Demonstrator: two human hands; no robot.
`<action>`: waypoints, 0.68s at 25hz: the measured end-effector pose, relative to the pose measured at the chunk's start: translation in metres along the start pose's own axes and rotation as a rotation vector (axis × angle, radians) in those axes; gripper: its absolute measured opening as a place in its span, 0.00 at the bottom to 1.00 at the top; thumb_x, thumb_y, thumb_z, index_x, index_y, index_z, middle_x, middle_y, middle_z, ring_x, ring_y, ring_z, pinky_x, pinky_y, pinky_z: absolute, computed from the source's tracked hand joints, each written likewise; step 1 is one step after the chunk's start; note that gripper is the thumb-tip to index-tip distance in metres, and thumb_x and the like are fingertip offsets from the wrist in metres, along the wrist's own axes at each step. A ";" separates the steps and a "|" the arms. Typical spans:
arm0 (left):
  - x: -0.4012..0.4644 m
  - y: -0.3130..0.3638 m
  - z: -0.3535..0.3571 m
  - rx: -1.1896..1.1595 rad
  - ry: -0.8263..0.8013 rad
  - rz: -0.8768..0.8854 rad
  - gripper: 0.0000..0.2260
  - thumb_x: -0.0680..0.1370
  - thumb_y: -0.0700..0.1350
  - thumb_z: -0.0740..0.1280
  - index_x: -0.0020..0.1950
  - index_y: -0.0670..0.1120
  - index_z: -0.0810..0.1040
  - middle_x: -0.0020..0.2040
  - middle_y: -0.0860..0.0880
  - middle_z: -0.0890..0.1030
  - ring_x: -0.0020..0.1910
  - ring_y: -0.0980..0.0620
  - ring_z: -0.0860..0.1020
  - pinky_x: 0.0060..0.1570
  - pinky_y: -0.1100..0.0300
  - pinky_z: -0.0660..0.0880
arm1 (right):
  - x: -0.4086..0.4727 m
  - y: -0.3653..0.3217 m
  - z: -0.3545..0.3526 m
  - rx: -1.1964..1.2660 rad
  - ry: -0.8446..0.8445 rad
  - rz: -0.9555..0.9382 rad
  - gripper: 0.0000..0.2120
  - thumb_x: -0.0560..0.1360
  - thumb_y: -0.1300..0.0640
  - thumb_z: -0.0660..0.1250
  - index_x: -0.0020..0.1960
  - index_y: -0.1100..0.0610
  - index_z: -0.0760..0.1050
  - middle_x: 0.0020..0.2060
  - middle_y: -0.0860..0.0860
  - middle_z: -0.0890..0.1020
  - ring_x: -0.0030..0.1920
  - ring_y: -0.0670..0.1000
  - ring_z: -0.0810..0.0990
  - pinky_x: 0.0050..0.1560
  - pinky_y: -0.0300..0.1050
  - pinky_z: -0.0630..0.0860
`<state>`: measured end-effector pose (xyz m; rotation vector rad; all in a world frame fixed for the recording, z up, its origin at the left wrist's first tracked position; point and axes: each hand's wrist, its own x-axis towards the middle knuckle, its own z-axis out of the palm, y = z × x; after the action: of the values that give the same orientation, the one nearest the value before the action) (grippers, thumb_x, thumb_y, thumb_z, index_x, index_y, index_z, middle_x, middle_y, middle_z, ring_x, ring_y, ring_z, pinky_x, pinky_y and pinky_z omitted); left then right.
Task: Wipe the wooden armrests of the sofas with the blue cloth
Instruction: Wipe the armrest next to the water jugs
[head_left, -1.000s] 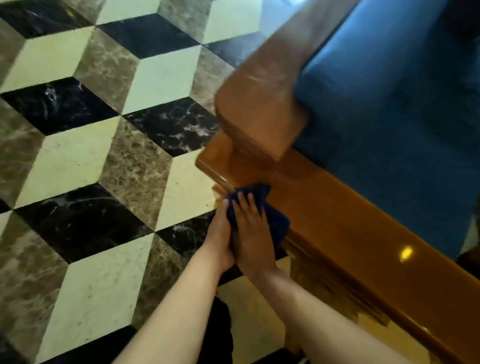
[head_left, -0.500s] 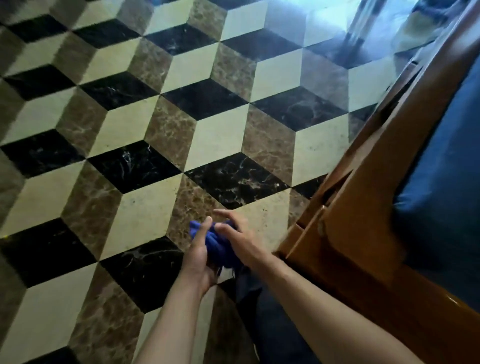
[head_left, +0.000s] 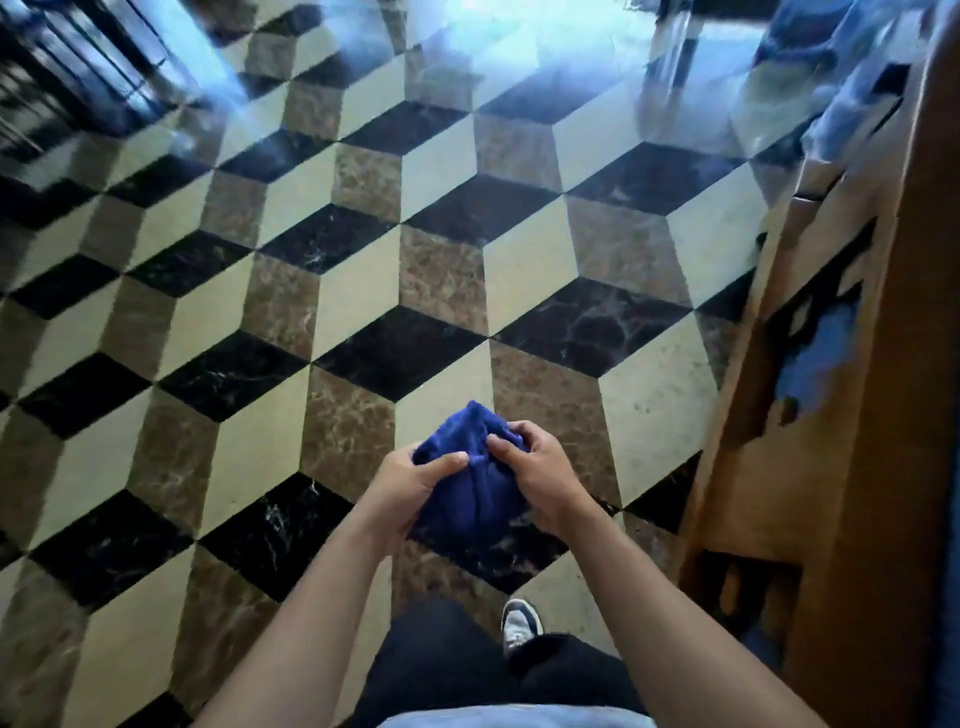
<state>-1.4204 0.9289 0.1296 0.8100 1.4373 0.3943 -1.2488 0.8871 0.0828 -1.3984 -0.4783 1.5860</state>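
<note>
1. My left hand (head_left: 402, 486) grips the cloth (head_left: 470, 483) on its left side, thumb curled across the top and fingers wrapped underneath.
2. My right hand (head_left: 540, 480) pinches the same cloth from the right, thumb pressed into the fabric and fingers bent round its upper edge.
3. The cloth is bunched into a lump between my two hands, held in the air in front of my body, touching nothing else.
4. The sofa (head_left: 841, 415) stands well off to the right of my right hand; I see its wooden side frame, with blue showing through a cut-out, probably the cushion, though that part is blurred.
5. The floor (head_left: 358, 306) lies below and beyond both hands, tiled in black, cream and brown diamonds, with a bright glare far ahead.
6. Beneath my right forearm, one shoe (head_left: 521, 623) points forward on the tiles, and my dark trousers (head_left: 447, 654) fill the space under my wrists.
</note>
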 end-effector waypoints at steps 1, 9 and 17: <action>0.024 0.026 0.005 0.030 0.002 0.026 0.14 0.76 0.41 0.76 0.59 0.37 0.83 0.53 0.36 0.87 0.56 0.34 0.84 0.59 0.37 0.80 | 0.021 -0.020 -0.010 0.075 0.065 -0.017 0.06 0.79 0.61 0.71 0.53 0.62 0.79 0.48 0.61 0.86 0.46 0.54 0.84 0.52 0.53 0.81; 0.257 0.191 0.142 0.081 -0.206 0.046 0.09 0.80 0.43 0.72 0.55 0.38 0.83 0.51 0.35 0.87 0.50 0.35 0.86 0.52 0.37 0.82 | 0.202 -0.173 -0.136 0.109 0.336 0.039 0.28 0.66 0.52 0.83 0.61 0.56 0.77 0.53 0.56 0.87 0.53 0.56 0.87 0.56 0.54 0.84; 0.393 0.410 0.363 0.143 -0.591 -0.109 0.18 0.68 0.45 0.79 0.56 0.39 0.85 0.56 0.31 0.85 0.56 0.29 0.83 0.61 0.29 0.76 | 0.321 -0.371 -0.304 0.023 0.624 -0.054 0.33 0.69 0.58 0.81 0.69 0.45 0.70 0.63 0.49 0.79 0.62 0.50 0.81 0.63 0.50 0.80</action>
<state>-0.9259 1.3869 0.1095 0.8681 0.9538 -0.0391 -0.7991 1.2477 0.1134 -1.7449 -0.1184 1.0270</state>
